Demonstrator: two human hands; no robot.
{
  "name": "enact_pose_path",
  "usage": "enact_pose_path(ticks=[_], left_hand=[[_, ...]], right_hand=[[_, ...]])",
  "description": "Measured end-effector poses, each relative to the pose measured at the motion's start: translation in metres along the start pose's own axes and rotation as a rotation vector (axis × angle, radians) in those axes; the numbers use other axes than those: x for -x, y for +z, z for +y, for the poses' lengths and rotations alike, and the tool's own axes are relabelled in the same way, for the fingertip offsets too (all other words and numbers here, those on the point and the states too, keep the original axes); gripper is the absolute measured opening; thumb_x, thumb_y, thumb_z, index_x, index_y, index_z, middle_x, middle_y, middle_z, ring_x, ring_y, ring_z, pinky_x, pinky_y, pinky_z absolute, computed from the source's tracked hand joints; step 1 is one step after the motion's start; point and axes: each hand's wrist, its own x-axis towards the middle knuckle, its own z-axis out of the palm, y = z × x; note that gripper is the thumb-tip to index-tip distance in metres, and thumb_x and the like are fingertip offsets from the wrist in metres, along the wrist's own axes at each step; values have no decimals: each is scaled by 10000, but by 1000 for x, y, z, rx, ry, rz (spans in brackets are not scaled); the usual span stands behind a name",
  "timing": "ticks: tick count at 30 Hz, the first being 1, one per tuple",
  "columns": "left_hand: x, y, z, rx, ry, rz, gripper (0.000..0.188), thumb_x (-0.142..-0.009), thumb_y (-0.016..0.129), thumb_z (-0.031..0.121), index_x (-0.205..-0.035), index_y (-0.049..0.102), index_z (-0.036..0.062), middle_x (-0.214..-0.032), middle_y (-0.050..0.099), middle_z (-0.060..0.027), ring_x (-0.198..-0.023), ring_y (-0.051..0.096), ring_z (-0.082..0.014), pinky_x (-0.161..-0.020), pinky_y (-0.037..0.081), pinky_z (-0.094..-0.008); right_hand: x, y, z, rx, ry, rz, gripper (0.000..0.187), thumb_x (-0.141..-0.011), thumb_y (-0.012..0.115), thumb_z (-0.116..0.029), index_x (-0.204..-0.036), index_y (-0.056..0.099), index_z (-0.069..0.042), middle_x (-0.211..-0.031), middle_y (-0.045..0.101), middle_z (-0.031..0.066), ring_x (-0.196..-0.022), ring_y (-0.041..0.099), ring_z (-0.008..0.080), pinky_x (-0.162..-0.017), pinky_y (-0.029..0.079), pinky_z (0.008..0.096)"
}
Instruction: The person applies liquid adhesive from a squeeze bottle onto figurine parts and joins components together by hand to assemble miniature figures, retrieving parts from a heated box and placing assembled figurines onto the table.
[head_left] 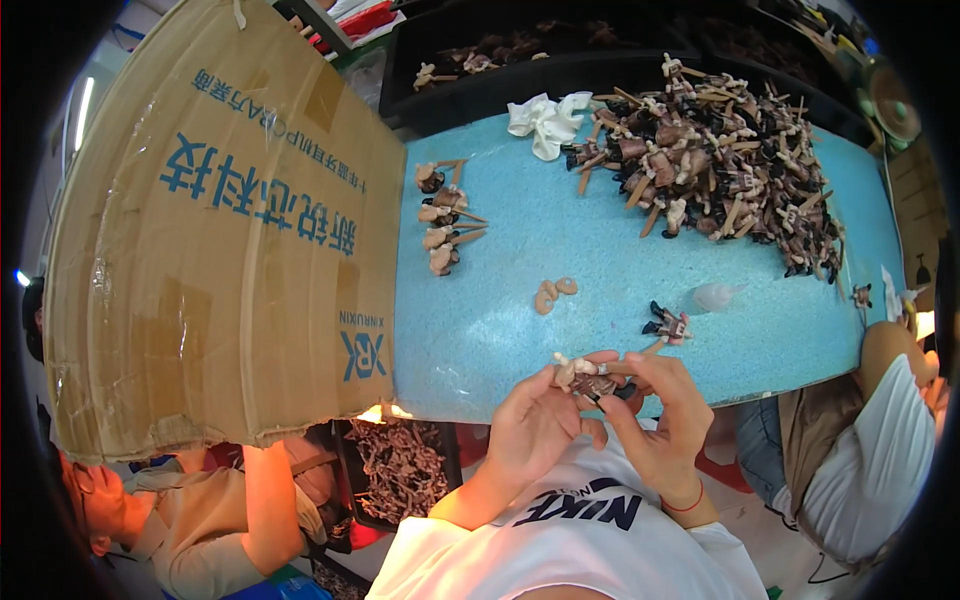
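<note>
Close to my chest, at the near edge of the blue tabletop [480, 360], both hands are on a small painted figurine [583, 378]. My left hand [535, 425] is curled round its left side. From the other side, my right hand [662, 415] pinches it between thumb and fingers. Fingers cover part of the figurine. Just beyond my right hand lies a similar figurine [668, 325], beside a small translucent bottle [716, 296]. Several small peach-coloured pieces [553, 294] sit near the middle. At the table's left, several figurines [441, 225] lie in a column.
A large pile of figurines [710, 165] covers the far right, with a crumpled white cloth [548, 123] beside it. A tall cardboard box [230, 280] walls off the left. Black bins [540, 75] stand behind. People sit on both sides; a crate of brown parts [395, 470] is lower left.
</note>
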Motion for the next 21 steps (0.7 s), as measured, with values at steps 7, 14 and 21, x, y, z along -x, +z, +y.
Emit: enact_pose_path(ticks=[7,14,21], left_hand=[[4,-8,-1,-4,13,-72,507,-924,308,374,-1208,452,-21,-1127,552,-153,-876,573,-226,-622,467,-353],[5,3,4,111,-106,-24,561,-870,386,375,-1251,400,-37,-1052,576,-129,-837,575,-255,-616,439,-371],[7,2,4,233,-126,-44,504,-866,393,306,-1212,433,-59,-1043,573,-174,-893,553,-268,-649,434,-328]], right_hand=[[3,0,-5,55,-64,-35,439,-672,704,29,-1081,548,4,-884,598,142,-649,610,193,-497,490,255],[4,0,-8,72,-56,-49,412,-668,704,27,-1052,555,14,-868,594,139,-671,612,217,-522,496,268],[4,1,-14,83,-86,-74,410,-655,695,37,-1043,573,-17,-855,584,128,-674,598,214,-535,486,277]])
